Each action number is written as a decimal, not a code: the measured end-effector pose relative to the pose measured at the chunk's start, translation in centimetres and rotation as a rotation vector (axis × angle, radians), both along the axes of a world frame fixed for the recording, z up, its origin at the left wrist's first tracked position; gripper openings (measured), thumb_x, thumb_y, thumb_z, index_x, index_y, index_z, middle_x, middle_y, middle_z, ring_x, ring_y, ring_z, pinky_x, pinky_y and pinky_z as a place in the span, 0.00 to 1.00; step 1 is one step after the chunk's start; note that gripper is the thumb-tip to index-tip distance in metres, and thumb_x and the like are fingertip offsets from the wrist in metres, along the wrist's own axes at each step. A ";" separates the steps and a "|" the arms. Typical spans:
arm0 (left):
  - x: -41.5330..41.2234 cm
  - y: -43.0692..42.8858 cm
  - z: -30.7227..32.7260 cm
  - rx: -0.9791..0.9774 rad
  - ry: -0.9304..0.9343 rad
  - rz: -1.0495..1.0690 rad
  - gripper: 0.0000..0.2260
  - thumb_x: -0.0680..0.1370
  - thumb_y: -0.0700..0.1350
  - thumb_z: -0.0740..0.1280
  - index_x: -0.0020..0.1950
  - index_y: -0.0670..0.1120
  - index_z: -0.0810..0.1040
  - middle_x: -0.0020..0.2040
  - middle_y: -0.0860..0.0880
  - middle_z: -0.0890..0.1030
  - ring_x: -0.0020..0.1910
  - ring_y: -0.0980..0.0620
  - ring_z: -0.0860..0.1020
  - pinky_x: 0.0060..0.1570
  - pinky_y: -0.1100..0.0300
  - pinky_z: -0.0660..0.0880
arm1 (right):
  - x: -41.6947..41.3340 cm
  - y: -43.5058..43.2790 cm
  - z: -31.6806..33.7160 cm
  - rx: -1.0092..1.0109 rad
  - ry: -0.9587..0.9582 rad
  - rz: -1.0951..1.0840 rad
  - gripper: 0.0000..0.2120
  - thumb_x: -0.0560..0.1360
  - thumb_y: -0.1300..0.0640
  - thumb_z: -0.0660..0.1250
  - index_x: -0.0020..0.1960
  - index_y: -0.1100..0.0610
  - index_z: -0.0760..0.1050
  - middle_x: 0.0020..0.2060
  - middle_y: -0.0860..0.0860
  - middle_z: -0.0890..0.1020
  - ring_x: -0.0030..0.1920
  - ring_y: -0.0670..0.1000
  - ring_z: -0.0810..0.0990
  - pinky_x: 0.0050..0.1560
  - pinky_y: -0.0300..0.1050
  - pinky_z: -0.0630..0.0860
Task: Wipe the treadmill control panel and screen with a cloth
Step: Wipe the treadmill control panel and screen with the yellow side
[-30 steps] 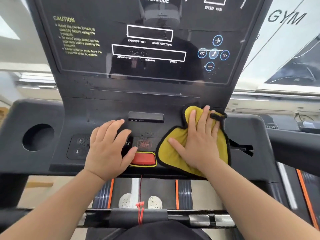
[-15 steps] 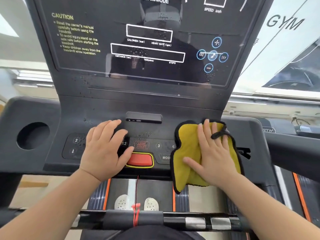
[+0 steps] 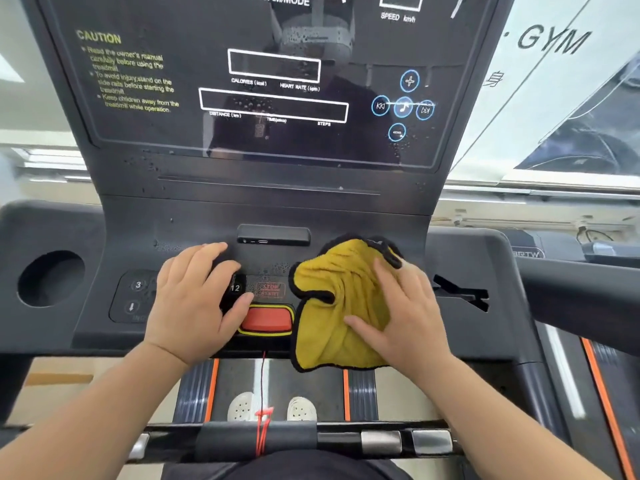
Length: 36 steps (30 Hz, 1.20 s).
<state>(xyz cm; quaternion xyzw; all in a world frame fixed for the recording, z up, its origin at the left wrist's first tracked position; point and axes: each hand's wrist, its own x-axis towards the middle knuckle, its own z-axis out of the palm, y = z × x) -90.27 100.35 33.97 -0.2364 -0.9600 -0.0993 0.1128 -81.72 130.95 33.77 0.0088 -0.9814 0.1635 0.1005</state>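
A yellow cloth (image 3: 332,306) with a black hem lies bunched on the right half of the treadmill control panel (image 3: 180,233), and its lower edge hangs over the panel's front. My right hand (image 3: 405,313) presses flat on the cloth's right side with fingers spread. My left hand (image 3: 194,299) rests flat on the panel's left buttons, thumb beside the red stop button (image 3: 266,318). Above the panel the dark screen (image 3: 277,81) shows droplets and a reflection.
A round cup holder (image 3: 52,278) sits at the console's left end. A red safety cord (image 3: 263,386) hangs from the stop button down to the front handlebar (image 3: 346,439). A second treadmill's rail (image 3: 581,275) lies on the right. White shoes (image 3: 242,408) stand on the belt.
My right hand has slid the cloth leftward from the panel's right side towards the middle, and the cloth has bunched up. The left hand has stayed in place.
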 end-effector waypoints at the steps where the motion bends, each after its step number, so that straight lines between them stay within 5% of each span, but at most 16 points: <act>1: 0.0 0.0 0.0 -0.002 -0.002 0.001 0.22 0.76 0.58 0.61 0.56 0.41 0.81 0.63 0.40 0.78 0.63 0.37 0.73 0.62 0.41 0.67 | 0.0 0.2 0.1 -0.016 -0.071 -0.079 0.47 0.72 0.31 0.69 0.78 0.62 0.64 0.81 0.60 0.60 0.80 0.60 0.59 0.79 0.60 0.61; 3: 0.0 0.1 0.0 -0.007 -0.008 0.005 0.22 0.76 0.58 0.61 0.55 0.42 0.82 0.63 0.40 0.78 0.63 0.37 0.74 0.62 0.41 0.67 | -0.5 -0.5 0.6 -0.062 -0.238 -0.181 0.53 0.74 0.32 0.68 0.83 0.61 0.47 0.83 0.60 0.43 0.83 0.59 0.42 0.82 0.59 0.48; 6: 0.0 0.0 0.1 -0.018 -0.023 0.013 0.22 0.76 0.58 0.61 0.55 0.42 0.82 0.63 0.40 0.78 0.63 0.37 0.74 0.62 0.41 0.67 | -1.8 -4.3 1.6 0.033 -0.173 -0.219 0.46 0.78 0.37 0.55 0.82 0.64 0.42 0.82 0.65 0.42 0.82 0.65 0.38 0.81 0.64 0.40; 9: 0.0 0.0 0.1 -0.023 -0.038 0.023 0.22 0.76 0.58 0.61 0.55 0.42 0.82 0.63 0.41 0.78 0.63 0.37 0.74 0.62 0.42 0.67 | -2.8 -8.6 1.8 -0.074 -0.323 -0.226 0.48 0.76 0.31 0.44 0.82 0.64 0.39 0.82 0.65 0.39 0.81 0.65 0.35 0.81 0.64 0.39; 16: 0.0 0.0 0.0 0.008 -0.019 0.021 0.22 0.76 0.58 0.61 0.55 0.42 0.81 0.63 0.40 0.78 0.63 0.37 0.74 0.62 0.42 0.67 | -3.7 -3.9 0.5 0.242 -0.337 -0.255 0.55 0.73 0.20 0.43 0.83 0.62 0.44 0.82 0.66 0.43 0.81 0.70 0.42 0.77 0.75 0.44; 22: -0.1 -0.1 -0.1 0.029 0.019 0.021 0.21 0.76 0.57 0.62 0.55 0.41 0.81 0.63 0.40 0.78 0.63 0.36 0.74 0.61 0.42 0.67 | -5.4 -3.9 0.8 0.227 -0.291 -0.277 0.56 0.73 0.20 0.42 0.83 0.65 0.43 0.81 0.69 0.41 0.81 0.71 0.40 0.78 0.74 0.45; 26: 0.0 -0.1 -0.2 0.033 0.019 0.036 0.22 0.76 0.58 0.62 0.55 0.42 0.81 0.63 0.40 0.78 0.63 0.36 0.74 0.62 0.42 0.66 | -5.8 -6.0 0.5 0.292 -0.274 0.005 0.48 0.77 0.24 0.44 0.84 0.57 0.43 0.83 0.62 0.40 0.82 0.66 0.36 0.80 0.67 0.42; 30: 0.0 0.0 -0.2 0.038 0.024 0.045 0.22 0.76 0.58 0.62 0.55 0.42 0.81 0.63 0.40 0.78 0.63 0.36 0.74 0.62 0.42 0.66 | -1.7 -3.7 -0.1 0.302 -0.282 0.213 0.35 0.83 0.34 0.47 0.84 0.49 0.49 0.84 0.51 0.47 0.83 0.59 0.43 0.81 0.65 0.51; 33: -0.1 0.0 -0.3 0.046 0.042 0.038 0.21 0.76 0.57 0.62 0.55 0.41 0.81 0.63 0.40 0.78 0.62 0.36 0.74 0.62 0.42 0.67 | 1.0 -0.4 -0.2 0.315 -0.305 0.176 0.32 0.83 0.36 0.44 0.84 0.47 0.51 0.84 0.48 0.49 0.84 0.57 0.45 0.80 0.65 0.55; 36: 0.0 0.0 -0.3 0.042 0.040 0.041 0.21 0.76 0.58 0.62 0.55 0.42 0.81 0.63 0.40 0.78 0.62 0.36 0.74 0.62 0.43 0.67 | -0.3 2.3 -0.1 0.301 -0.344 -0.016 0.35 0.82 0.34 0.39 0.85 0.50 0.44 0.84 0.52 0.42 0.83 0.58 0.38 0.81 0.65 0.47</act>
